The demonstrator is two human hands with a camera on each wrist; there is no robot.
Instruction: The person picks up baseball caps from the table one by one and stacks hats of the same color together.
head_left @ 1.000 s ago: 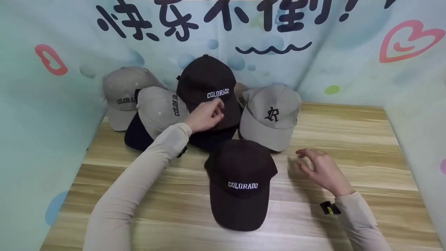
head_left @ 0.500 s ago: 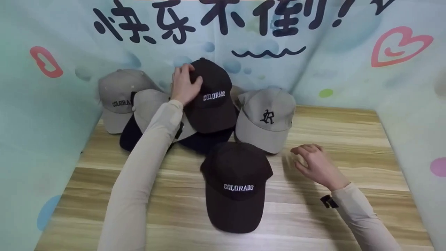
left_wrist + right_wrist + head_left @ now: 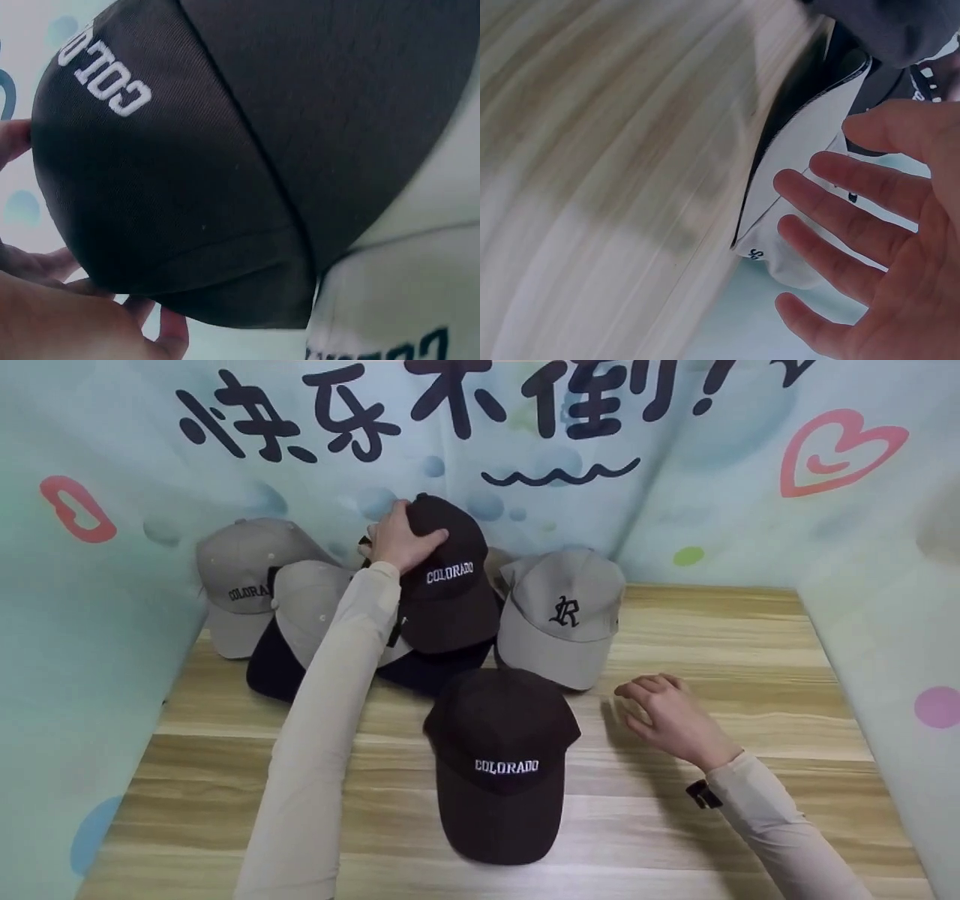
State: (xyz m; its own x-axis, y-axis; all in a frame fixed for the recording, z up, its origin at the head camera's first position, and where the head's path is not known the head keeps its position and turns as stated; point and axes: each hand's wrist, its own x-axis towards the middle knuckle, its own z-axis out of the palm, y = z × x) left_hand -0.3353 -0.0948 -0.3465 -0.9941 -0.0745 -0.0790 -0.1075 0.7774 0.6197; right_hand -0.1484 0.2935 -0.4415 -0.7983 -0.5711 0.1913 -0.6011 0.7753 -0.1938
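Observation:
My left hand grips the upper left side of a dark brown baseball cap marked COLORADO. Its thumb lies across the front of the crown. In the left wrist view, fingers curl at the rear edge of this cap. A second dark COLORADO cap stands in front, brim toward me. Over the table to its right, my right hand hovers with nothing in it. The right wrist view shows that hand with fingers spread and lightly bent, the grey cap beyond them.
A grey cap with a black R stands right of the gripped cap. On the left are a grey COLORADO cap and a grey cap with a navy brim. A printed cloth hangs behind the wooden table.
My left hand has gone from the front of the rear dark cap up to its left side and taken hold there. The right hand stays nearly still. The head view has shifted slightly.

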